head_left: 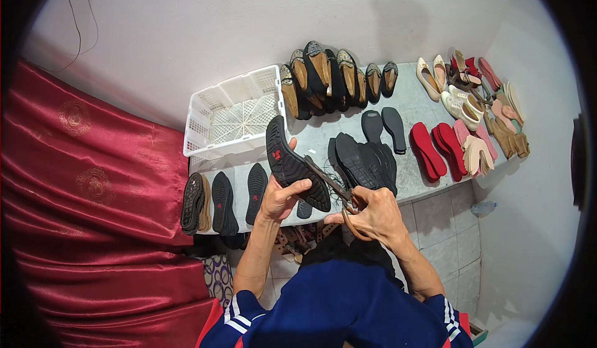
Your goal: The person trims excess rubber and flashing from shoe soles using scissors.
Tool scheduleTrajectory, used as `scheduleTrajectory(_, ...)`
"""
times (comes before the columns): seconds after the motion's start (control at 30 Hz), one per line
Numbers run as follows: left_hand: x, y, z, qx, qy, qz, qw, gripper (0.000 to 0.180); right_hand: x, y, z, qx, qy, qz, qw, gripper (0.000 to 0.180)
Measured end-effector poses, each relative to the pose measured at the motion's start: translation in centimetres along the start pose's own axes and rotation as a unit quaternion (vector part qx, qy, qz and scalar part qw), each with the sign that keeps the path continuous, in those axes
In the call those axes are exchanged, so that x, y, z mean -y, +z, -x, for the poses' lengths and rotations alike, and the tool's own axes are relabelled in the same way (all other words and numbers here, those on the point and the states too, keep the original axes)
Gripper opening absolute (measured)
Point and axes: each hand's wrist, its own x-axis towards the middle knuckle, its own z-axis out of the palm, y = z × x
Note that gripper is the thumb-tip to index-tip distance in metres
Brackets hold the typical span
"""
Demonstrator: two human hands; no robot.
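Left hand point(281, 199) is clamped on a black shoe sole point(293, 162), held tilted over the grey table point(418, 105) edge. Right hand point(373, 214) has its fingers closed through the handles of scissors point(339, 195), blades at the sole's edge. A white plastic basket point(233, 110) sits just behind; black soles point(367, 158) and red soles point(438, 149) lie to the right.
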Motion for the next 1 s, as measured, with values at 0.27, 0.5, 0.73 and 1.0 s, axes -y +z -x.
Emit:
scheduleTrajectory(0.27,-0.3,-0.6,-0.1,0.015,-0.018,-0.01,1.0,0.097,-0.6,0.0,0.1,-0.008,-0.023,0.015,1.0,0.072)
scheduleTrajectory(0.5,-0.2,-1.2,-0.3,0.018,-0.039,-0.024,0.999,0.098,-1.4,-0.3,-0.2,0.0,-0.039,0.034,0.999,0.073)
scheduleTrajectory(0.73,0.6,-1.3,-0.2,0.007,-0.05,-0.008,0.999,0.098,-2.0,0.3,-0.8,0.024,0.024,-0.024,0.999,0.068)
scheduleTrajectory(1.0,3.6,-0.2,0.3,-0.018,-0.069,-0.017,0.997,0.095,-3.9,3.9,-2.0,0.039,0.113,-0.238,0.964,0.057)
